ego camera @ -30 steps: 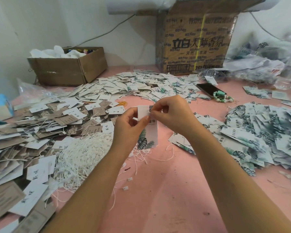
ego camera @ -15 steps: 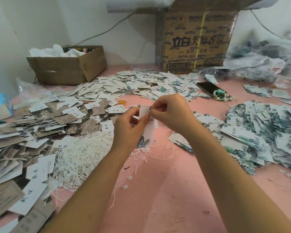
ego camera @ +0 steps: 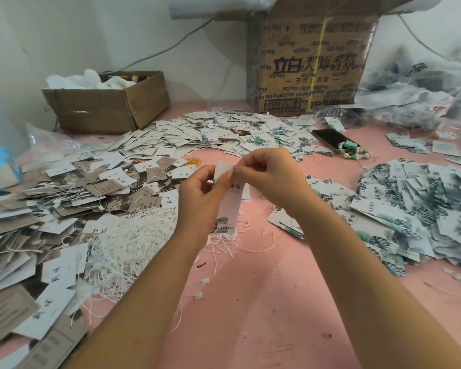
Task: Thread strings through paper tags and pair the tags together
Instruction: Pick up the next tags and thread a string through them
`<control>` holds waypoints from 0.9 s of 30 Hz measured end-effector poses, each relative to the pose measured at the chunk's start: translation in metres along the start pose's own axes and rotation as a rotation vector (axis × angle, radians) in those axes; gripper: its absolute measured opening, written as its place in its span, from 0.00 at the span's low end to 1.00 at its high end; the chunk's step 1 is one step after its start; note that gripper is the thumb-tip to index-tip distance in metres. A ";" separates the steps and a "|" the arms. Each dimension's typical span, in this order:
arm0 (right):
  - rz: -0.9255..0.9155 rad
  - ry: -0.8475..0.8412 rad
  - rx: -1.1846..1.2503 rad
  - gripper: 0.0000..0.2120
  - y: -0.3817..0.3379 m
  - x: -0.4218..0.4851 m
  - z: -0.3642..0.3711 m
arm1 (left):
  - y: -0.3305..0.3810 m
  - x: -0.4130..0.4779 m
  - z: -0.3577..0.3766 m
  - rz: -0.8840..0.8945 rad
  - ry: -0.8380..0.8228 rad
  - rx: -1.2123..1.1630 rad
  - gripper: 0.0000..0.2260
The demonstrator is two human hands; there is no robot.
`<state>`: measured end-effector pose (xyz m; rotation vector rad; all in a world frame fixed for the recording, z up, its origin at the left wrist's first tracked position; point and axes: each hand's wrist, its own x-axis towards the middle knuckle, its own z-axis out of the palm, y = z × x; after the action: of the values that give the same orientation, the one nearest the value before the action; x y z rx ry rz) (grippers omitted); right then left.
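Note:
Above the pink table [ego camera: 264,302], my left hand [ego camera: 200,201] holds a white paper tag [ego camera: 229,206] with a green leaf print upright by its upper part. My right hand [ego camera: 269,179] pinches at the tag's top edge, fingertips meeting those of the left hand; the string there is too thin to make out. A tangled heap of white strings [ego camera: 125,249] lies just left of my left forearm. Leaf-print tags are piled at the right [ego camera: 415,211] and behind the hands [ego camera: 224,137]. Brown and white tags [ego camera: 64,198] cover the left side.
A small open carton [ego camera: 104,107] stands at the back left and a tall printed carton [ego camera: 312,65] at the back. A phone [ego camera: 330,138] and a green bead bracelet [ego camera: 354,153] lie behind the right hand. Plastic bags [ego camera: 423,97] fill the back right corner.
The tag has turned slightly in my hands and swung a little; both hands stay together at its top edge in nearly the same place.

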<state>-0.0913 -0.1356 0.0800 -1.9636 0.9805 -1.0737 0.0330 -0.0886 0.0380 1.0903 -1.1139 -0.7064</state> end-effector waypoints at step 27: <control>0.064 -0.043 0.206 0.09 -0.006 -0.003 -0.002 | -0.002 -0.001 0.001 0.215 -0.011 0.204 0.06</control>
<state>-0.0920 -0.1303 0.0848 -1.7704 0.8676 -1.0489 0.0315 -0.0889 0.0364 1.1175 -1.3113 -0.4367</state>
